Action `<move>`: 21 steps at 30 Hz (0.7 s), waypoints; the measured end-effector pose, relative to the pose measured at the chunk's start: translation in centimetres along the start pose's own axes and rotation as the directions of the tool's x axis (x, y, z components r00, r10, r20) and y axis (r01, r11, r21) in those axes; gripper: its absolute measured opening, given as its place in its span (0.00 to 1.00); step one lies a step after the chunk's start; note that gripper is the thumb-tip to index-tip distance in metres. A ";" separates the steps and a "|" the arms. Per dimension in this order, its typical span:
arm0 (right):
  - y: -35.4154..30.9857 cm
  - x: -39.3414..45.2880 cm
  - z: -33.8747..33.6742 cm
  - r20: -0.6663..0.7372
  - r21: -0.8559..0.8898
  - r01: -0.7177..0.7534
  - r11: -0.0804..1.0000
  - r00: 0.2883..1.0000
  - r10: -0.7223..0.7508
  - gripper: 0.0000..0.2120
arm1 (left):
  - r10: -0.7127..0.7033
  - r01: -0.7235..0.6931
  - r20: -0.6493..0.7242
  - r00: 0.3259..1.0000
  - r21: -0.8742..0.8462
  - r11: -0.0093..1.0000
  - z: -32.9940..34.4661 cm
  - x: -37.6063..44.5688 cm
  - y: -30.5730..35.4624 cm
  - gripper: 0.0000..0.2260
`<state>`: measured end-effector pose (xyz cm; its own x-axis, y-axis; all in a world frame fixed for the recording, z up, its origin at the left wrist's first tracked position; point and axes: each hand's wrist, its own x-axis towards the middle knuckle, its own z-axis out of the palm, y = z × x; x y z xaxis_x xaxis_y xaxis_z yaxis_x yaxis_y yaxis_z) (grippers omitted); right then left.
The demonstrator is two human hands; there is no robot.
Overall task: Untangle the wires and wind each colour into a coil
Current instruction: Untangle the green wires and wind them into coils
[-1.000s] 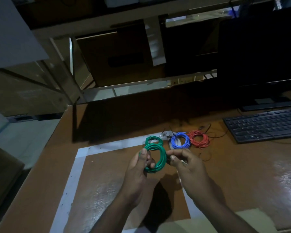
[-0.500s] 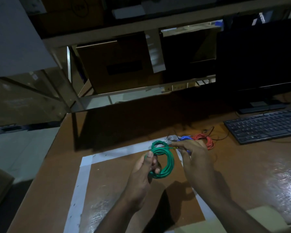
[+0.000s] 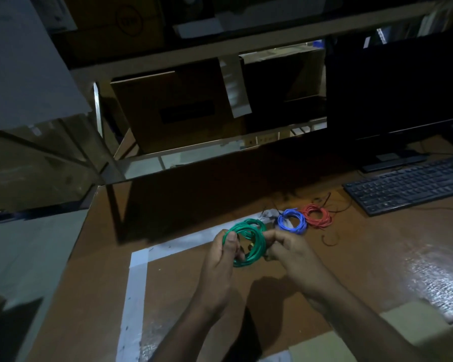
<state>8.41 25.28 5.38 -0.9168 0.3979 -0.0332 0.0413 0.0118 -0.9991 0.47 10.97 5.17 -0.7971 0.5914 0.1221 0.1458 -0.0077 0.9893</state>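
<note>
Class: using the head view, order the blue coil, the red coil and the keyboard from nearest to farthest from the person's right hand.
1. Blue coil, just beyond the right hand.
2. Red coil, right of the blue one.
3. Keyboard, far right on the desk.

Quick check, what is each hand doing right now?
Left hand: grips the left side of the green wire coil.
Right hand: fingers curled, pinching the coil's right side.

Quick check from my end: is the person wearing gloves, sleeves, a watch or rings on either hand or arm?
Nothing worn that the dim head view shows. The left hand and right hand are bare, without gloves. Both forearms are uncovered down to the frame's lower edge, with no sleeves, watch or wristband in sight. Rings cannot be made out in this light.
</note>
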 end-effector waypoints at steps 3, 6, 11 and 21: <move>-0.2 -0.2 0.3 0.049 0.115 -0.042 0.992 0.998 0.037 0.06 | 0.009 -0.009 0.003 1.000 -0.007 1.000 0.1 -0.5 -0.3 0.16; 0.0 -0.6 0.7 0.032 0.177 -0.038 0.983 0.999 0.033 0.07 | 0.010 -0.009 0.016 1.000 -0.021 1.000 0.0 -0.8 -0.5 0.16; 0.3 -0.8 2.1 -0.054 0.319 -0.044 0.947 0.996 0.064 0.09 | -0.006 0.006 0.014 1.000 -0.025 1.000 0.1 -0.7 -1.0 0.15; 1.2 -0.8 4.1 -0.246 -0.174 -0.048 0.984 0.969 0.004 0.15 | -0.053 0.055 0.021 0.998 -0.100 0.993 -0.1 -0.8 -1.3 0.16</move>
<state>7.60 21.23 4.15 -0.7907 0.6115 -0.0290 0.1537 0.1524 -0.9763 0.87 10.43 3.84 -0.7913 0.6077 0.0675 0.0424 -0.0556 0.9976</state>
